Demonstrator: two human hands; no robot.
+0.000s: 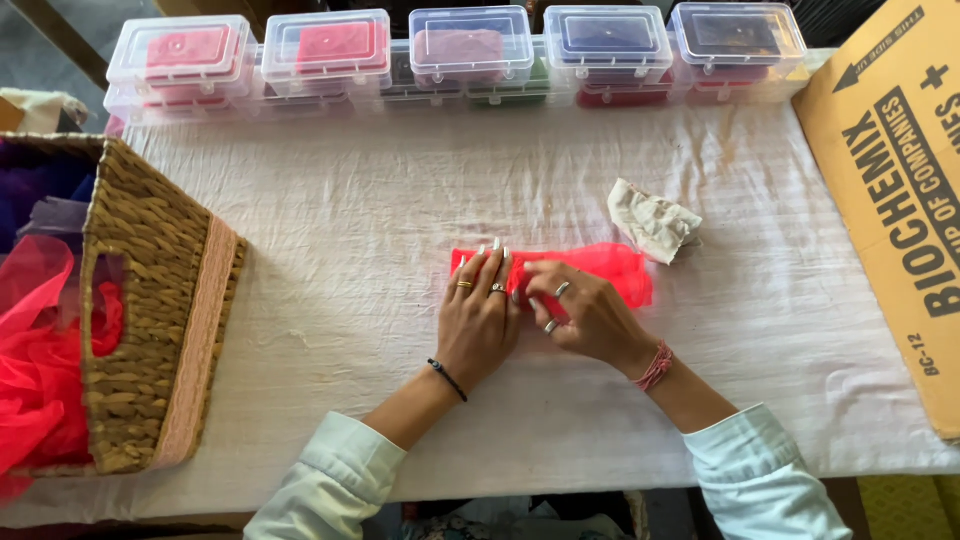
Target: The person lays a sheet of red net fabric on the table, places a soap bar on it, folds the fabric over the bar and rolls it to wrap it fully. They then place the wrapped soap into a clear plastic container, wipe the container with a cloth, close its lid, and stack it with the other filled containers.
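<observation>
A piece of sheer red fabric [612, 266] lies folded into a narrow strip in the middle of the white-covered table [400, 200]. My left hand [478, 318] lies flat on the strip's left end, fingers spread. My right hand [583, 312] presses on the strip's middle, with its fingertips curled onto the fabric beside the left hand. Both hands wear rings; a dark band is on the left wrist and a pink thread band on the right.
A crumpled whitish cloth [652, 220] lies just behind the fabric. A woven basket [150, 300] at the left holds red, blue and purple fabric. Several clear lidded boxes [470, 45] with coloured cloth line the far edge. A flat cardboard sheet [900, 190] lies at the right.
</observation>
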